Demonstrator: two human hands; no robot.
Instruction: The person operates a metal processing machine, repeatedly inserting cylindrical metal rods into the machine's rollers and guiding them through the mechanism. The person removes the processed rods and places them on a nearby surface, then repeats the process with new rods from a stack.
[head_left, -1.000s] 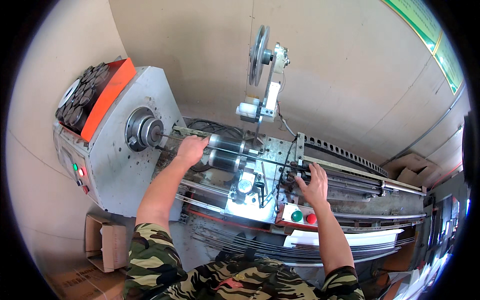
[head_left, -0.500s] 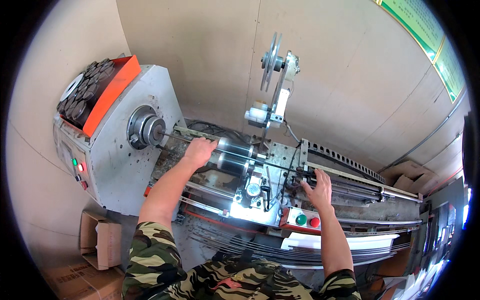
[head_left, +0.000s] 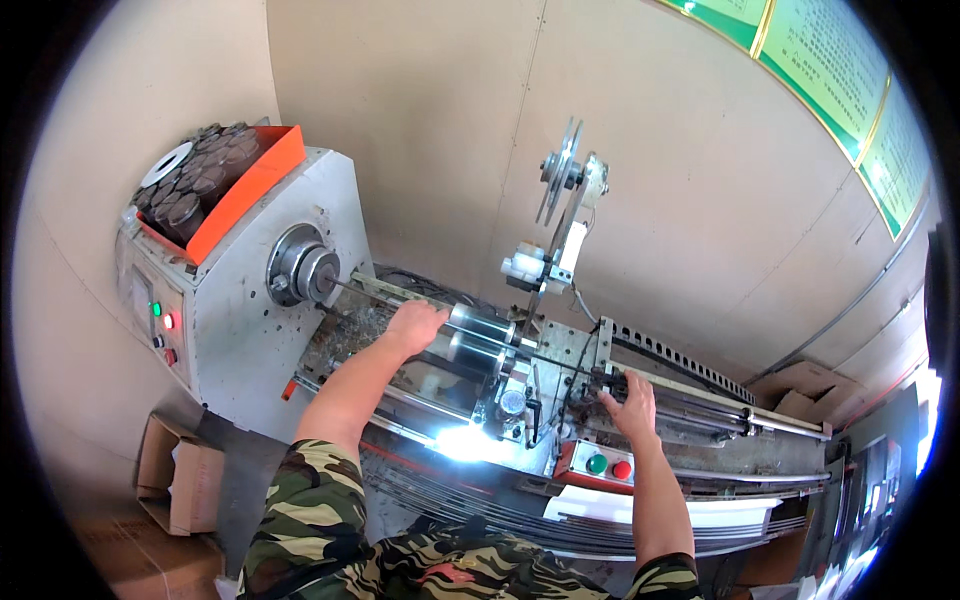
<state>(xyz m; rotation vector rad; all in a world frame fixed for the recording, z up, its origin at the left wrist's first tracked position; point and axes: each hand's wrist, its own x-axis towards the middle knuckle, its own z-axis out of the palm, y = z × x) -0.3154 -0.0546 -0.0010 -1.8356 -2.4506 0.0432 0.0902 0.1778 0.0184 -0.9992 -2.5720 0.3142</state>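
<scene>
We're at the setup step on the winding machine. Left hand lies fingers curled over the thin rod by the chuck, touching the shiny rollers. Right hand rests flat on the carriage, holding nothing. Next move, we'd judge: seat the rod true, hands well away from the chuck.

Open gap along the machine bed between left hand and right hand, crossed by shiny rollers, thin rod, upright pulley arm behind
</scene>
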